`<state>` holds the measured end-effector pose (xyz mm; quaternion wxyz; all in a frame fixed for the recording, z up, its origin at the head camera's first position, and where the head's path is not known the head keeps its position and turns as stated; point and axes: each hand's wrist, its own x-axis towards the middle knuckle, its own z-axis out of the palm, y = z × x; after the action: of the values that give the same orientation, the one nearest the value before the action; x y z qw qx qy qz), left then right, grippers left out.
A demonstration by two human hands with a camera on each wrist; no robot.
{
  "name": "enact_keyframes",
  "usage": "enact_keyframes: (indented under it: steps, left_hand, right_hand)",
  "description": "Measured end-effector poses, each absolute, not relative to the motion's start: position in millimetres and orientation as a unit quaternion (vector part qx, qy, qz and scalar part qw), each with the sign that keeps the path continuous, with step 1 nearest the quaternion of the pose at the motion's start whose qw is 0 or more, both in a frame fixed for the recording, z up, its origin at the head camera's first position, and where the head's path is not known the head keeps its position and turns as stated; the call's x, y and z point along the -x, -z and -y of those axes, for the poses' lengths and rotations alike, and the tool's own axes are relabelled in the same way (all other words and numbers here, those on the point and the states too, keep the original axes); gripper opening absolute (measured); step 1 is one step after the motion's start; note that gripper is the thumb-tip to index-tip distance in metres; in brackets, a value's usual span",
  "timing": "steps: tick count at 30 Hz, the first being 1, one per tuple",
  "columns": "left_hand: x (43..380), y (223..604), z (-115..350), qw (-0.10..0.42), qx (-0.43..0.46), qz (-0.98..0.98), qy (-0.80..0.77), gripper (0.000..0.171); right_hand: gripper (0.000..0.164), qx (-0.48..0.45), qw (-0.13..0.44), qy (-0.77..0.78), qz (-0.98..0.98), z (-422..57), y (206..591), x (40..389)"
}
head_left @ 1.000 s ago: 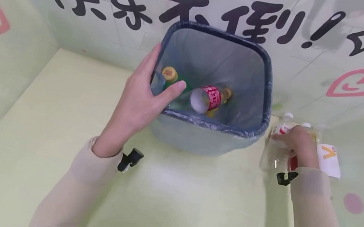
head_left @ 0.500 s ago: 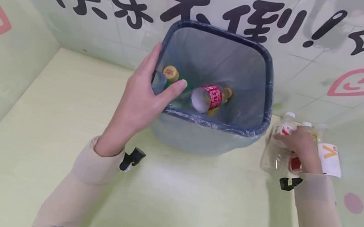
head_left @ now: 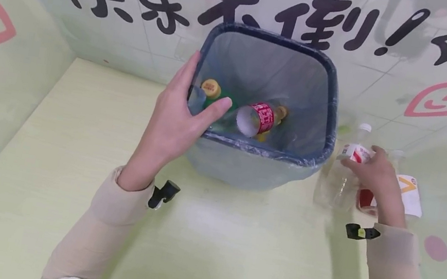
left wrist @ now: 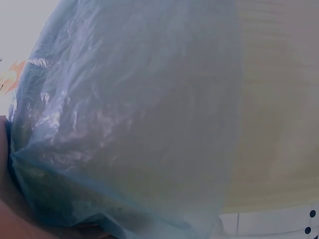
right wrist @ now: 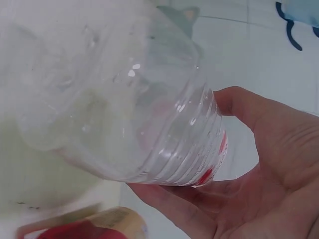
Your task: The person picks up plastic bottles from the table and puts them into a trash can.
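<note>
My left hand (head_left: 174,116) grips the left side of a trash can (head_left: 258,153), its thumb over the rim and its fingers along the outside. The can is lined with a bluish plastic bag (left wrist: 139,114). Inside it lie a bottle with a red label (head_left: 263,118), a yellow-orange cap (head_left: 211,88) and something green. In my right hand (head_left: 379,178) is a clear plastic bottle (head_left: 342,186) with a white cap and a red-and-white label, held upright around the label. The right wrist view shows thumb and fingers around its ribbed, transparent body (right wrist: 154,134).
Beside the held bottle, by the right wall, stand a bottle with red at its base (head_left: 366,201) and a white cup with a yellow V (head_left: 411,195). The back wall (head_left: 140,51) carries large black characters. Pale yellow-green floor (head_left: 206,245) stretches in front.
The clear bottle has risen from its spot among the others, its cap now higher in the head view. My right hand moved slightly rightward with it; my left hand stays on the can.
</note>
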<state>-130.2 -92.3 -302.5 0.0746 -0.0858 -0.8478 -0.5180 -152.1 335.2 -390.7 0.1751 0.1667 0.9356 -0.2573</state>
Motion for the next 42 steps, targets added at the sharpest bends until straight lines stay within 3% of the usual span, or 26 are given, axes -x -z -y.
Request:
enact_keyframes:
  steps: [13,27,42]
  left_hand:
    - [130,297,95,0.092,0.085,0.843,0.524,0.088]
    - [133,300,92,0.088,0.082,0.842,0.525,0.088]
    - [131,304,90,0.082,0.081,0.836,0.536,0.087]
  right_hand:
    - [0.117,-0.130,0.109,0.275,-0.946,-318,336,148]
    - [0.091,-0.160,0.007,0.378,-0.912,-297,265,134]
    - [0.085,-0.157,-0.091,0.463,-0.868,-286,218,136]
